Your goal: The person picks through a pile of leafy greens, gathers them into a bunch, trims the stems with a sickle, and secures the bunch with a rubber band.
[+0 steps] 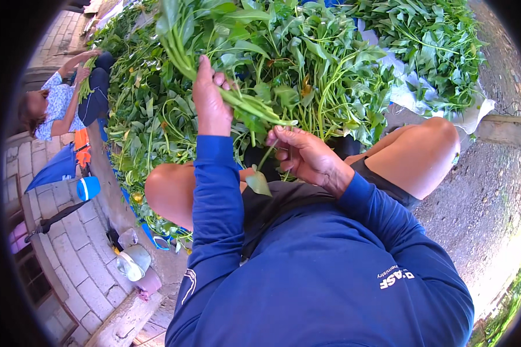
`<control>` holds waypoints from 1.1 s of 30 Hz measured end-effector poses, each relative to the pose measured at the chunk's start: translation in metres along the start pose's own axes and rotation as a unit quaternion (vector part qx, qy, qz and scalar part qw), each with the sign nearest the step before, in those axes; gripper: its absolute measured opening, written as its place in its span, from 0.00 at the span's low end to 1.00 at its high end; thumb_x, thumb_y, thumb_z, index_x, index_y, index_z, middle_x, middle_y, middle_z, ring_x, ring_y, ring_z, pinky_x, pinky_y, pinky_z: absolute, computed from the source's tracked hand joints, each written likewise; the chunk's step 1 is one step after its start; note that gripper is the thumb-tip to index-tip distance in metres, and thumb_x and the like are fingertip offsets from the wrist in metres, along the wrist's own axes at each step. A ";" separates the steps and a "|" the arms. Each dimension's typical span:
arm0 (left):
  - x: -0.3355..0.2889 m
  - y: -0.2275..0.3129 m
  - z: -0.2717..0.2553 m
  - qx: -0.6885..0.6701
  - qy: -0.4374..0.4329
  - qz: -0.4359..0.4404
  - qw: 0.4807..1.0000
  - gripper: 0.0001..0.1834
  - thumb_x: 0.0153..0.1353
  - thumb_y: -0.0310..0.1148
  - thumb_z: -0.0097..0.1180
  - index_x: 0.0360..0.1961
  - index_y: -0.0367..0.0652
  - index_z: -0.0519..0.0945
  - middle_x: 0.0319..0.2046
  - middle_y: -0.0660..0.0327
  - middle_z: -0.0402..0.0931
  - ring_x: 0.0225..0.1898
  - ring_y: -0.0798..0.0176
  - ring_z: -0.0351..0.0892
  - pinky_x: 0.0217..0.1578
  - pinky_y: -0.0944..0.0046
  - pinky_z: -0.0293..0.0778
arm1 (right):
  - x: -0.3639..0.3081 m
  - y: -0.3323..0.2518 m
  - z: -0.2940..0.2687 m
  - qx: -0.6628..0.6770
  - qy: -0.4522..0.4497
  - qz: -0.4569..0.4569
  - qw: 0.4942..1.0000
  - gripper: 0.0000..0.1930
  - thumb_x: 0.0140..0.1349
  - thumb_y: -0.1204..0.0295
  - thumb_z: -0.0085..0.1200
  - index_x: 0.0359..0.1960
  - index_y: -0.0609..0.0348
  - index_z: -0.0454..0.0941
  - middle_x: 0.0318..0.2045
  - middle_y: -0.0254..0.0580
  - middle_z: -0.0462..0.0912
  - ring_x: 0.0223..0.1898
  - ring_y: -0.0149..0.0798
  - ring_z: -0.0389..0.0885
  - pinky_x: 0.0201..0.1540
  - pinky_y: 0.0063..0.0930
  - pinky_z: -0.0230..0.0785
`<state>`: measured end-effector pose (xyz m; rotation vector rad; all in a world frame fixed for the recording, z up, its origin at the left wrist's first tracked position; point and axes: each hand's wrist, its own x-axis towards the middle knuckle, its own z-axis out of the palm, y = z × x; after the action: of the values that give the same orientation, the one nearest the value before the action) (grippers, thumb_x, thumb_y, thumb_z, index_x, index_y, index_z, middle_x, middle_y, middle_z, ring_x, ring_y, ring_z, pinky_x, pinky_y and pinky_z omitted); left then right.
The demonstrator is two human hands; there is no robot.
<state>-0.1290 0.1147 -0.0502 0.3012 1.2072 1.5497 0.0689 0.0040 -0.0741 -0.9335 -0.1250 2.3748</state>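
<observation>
My left hand (212, 99) is closed round a bunch of water spinach (181, 56). The leafy end points up and away, and the pale stem ends reach toward my right hand. My right hand (312, 157) is closed in a pinch just below those stem ends. From its fingers hangs a thin stem with a single leaf (259, 183). Beyond both hands spreads a large heap of loose water spinach (330, 69), leaves and stems tangled together.
More greens lie on a white sheet (425, 92) at the far right. At the left, a person (58, 110) holds a bunch of stems. A blue cup-shaped container (88, 188) and a pale bucket (134, 259) stand on the paving. Concrete ground (480, 202) lies to my right.
</observation>
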 end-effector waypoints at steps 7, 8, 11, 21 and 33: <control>0.004 0.017 -0.027 0.048 0.055 0.052 0.996 0.20 0.74 0.52 0.60 0.34 0.53 0.68 0.17 0.75 0.59 0.19 0.72 0.61 0.25 0.63 0.68 | 0.001 -0.007 -0.010 -0.158 -0.045 0.013 0.986 0.14 0.78 0.56 0.55 0.41 0.53 0.83 0.23 0.21 0.70 0.22 0.20 0.59 0.25 0.20 0.48; 0.014 0.027 -0.041 0.035 0.049 0.067 0.996 0.19 0.75 0.51 0.59 0.35 0.52 0.68 0.18 0.75 0.60 0.19 0.72 0.61 0.25 0.63 0.68 | -0.002 -0.004 -0.016 -0.238 -0.059 0.002 0.969 0.15 0.77 0.57 0.56 0.39 0.54 0.84 0.22 0.20 0.70 0.21 0.19 0.57 0.25 0.20 0.49; 0.037 0.068 -0.062 0.022 0.099 0.079 0.992 0.20 0.75 0.49 0.60 0.32 0.52 0.68 0.17 0.75 0.60 0.18 0.72 0.62 0.26 0.64 0.68 | 0.003 0.005 -0.041 -0.351 -0.090 0.004 0.932 0.15 0.77 0.59 0.57 0.39 0.56 0.86 0.24 0.21 0.73 0.24 0.20 0.64 0.29 0.20 0.58; 0.009 0.046 -0.053 0.038 0.037 0.047 0.998 0.17 0.73 0.48 0.63 0.44 0.49 0.73 0.19 0.75 0.61 0.19 0.74 0.61 0.24 0.65 0.66 | 0.103 -0.082 -0.128 -0.664 0.423 -0.247 0.565 0.19 0.59 0.57 0.56 0.31 0.65 0.86 0.33 0.61 0.87 0.40 0.62 0.88 0.48 0.52 0.79; 0.001 -0.063 -0.017 0.154 -0.002 -0.038 0.987 0.15 0.69 0.43 0.68 0.36 0.44 0.78 0.21 0.69 0.71 0.16 0.71 0.66 0.18 0.64 0.68 | 0.041 -0.115 -0.097 -0.381 0.274 -0.308 0.828 0.14 0.69 0.64 0.62 0.44 0.64 0.87 0.32 0.29 0.88 0.28 0.26 0.78 0.31 0.26 0.70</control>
<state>-0.1049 0.0992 -0.1087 0.4526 1.4402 1.2943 0.1632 0.1102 -0.1383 -1.5961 -1.0309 1.3544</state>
